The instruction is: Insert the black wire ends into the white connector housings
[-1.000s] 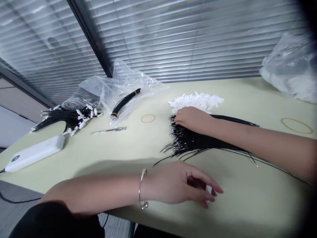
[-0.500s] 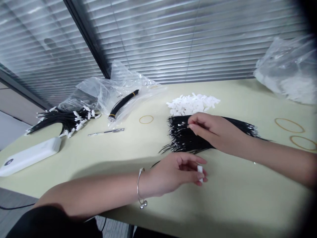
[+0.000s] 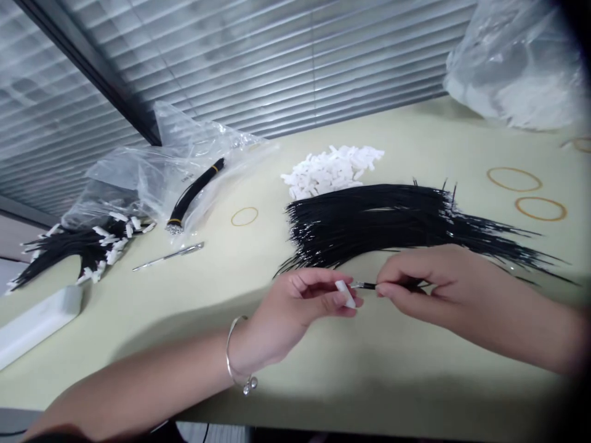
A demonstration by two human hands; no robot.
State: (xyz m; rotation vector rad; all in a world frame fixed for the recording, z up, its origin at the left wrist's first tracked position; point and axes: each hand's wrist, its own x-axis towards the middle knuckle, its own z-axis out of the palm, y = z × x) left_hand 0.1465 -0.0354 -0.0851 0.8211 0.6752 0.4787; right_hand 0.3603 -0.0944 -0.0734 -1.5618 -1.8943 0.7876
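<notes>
Between the thumb and fingers of my left hand (image 3: 307, 301) is a small white plastic connector housing (image 3: 345, 294). My right hand (image 3: 429, 280) pinches a black wire (image 3: 368, 285), whose metal terminal end points left and sits right at the housing. Whether the terminal is inside the housing or only touching it, I cannot tell. Just beyond both hands lies a wide pile of black wires (image 3: 369, 221) with shiny metal tips at both ends. Behind that pile is a heap of loose white housings (image 3: 330, 169).
At the left lie wires with white housings fitted (image 3: 78, 246), a white case (image 3: 41, 323) and a pen (image 3: 168, 255). A banded wire bundle (image 3: 196, 194) rests on a clear plastic bag (image 3: 124, 169). Rubber bands (image 3: 540, 208) lie right, below a bag of white parts (image 3: 521, 80).
My right hand has come from the wire pile toward me, bringing a black wire to the housing in my left hand. The camera view has shifted and tilted.
</notes>
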